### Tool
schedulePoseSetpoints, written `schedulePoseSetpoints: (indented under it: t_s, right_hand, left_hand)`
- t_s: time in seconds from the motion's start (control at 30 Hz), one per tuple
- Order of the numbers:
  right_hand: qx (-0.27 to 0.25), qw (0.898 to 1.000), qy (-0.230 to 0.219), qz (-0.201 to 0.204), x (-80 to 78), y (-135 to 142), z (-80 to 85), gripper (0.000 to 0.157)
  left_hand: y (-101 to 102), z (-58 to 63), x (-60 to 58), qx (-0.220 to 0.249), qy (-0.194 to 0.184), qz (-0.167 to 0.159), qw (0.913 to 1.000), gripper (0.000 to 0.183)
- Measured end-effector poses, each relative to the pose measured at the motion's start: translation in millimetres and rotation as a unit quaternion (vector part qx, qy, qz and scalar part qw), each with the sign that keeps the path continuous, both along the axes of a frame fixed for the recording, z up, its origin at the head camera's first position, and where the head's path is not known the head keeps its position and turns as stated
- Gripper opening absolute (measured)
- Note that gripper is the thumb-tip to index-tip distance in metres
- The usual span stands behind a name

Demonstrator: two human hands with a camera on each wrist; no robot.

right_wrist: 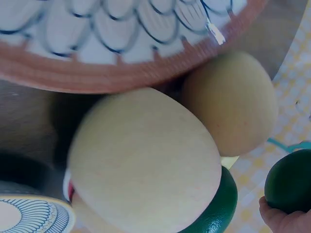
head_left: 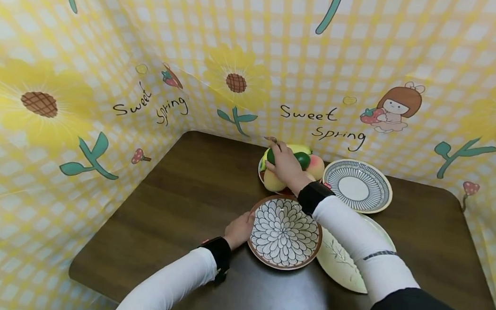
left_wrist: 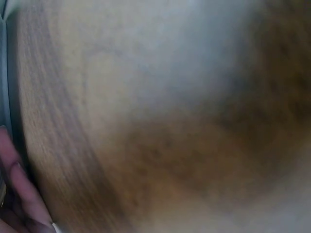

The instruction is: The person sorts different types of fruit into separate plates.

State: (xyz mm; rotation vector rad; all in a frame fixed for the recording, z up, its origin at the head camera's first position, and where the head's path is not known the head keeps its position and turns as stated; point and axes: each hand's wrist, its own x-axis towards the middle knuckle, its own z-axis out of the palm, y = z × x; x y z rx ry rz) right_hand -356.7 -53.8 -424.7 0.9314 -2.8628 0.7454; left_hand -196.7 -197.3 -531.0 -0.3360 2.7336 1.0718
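Note:
My left hand [head_left: 240, 229] grips the left rim of a round plate [head_left: 285, 233] with a brown edge and a black-and-white petal pattern. Its fingers [left_wrist: 28, 194] show beside the blurred table in the left wrist view. My right hand [head_left: 287, 163] reaches over a bowl of fruit at the back and holds a dark green, smooth oval fruit [right_wrist: 290, 180] between thumb and fingers. Pale yellowish round fruits [right_wrist: 146, 160], a second green fruit [head_left: 302, 159], a pinkish peach [head_left: 316, 167] and a yellow fruit [head_left: 301, 149] lie around it. The fruit hides most of the bowl.
A white plate with blue-black stripes [head_left: 354, 187] stands at the back right. A pale green leaf-pattern plate [head_left: 341, 267] lies partly beneath my right forearm. The brown wooden table [head_left: 176, 207] meets yellow checked cloth walls [head_left: 239, 26].

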Motion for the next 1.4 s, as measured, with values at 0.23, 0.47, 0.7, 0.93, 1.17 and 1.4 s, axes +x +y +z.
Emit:
schedulePoseSetpoints:
  t_s: [0.23, 0.47, 0.7, 0.93, 1.17, 1.4]
  right_hand:
    - [-0.012, 0.998, 0.043, 0.054, 28.1, 24.5, -3.2, 0.055]
    - [0.002, 0.991, 0.08, 0.11, 58.1, 53.3, -16.5, 0.051]
    - [0.011, 0.981, 0.121, 0.152, 81.0, 64.0, -31.5, 0.049]
    - [0.019, 0.98, 0.103, 0.169, 100.2, 73.7, -46.7, 0.049]
    - [0.035, 0.974, 0.094, 0.204, 118.5, 80.4, -61.8, 0.049]
    - [0.065, 0.966, 0.081, 0.238, 137.5, 86.3, -77.2, 0.047]
  left_hand:
    - [-4.2, 3.8, -5.1, -0.013, 0.0, -0.005, 0.9999, 0.055]
    - [0.0, -0.1, -4.0, -0.01, 0.0, -0.01, 0.9999, 0.055]
    - [-0.4, 0.2, -5.1, -0.016, -0.01, -0.006, 0.9998, 0.055]
    - [1.5, -2.4, -7.2, -0.03, -0.006, -0.01, 0.9995, 0.056]
    - [2.0, -3.9, -8.4, -0.022, -0.012, -0.004, 0.9997, 0.057]
    - [1.9, -4.6, -11.3, -0.024, -0.017, -0.003, 0.9996, 0.058]
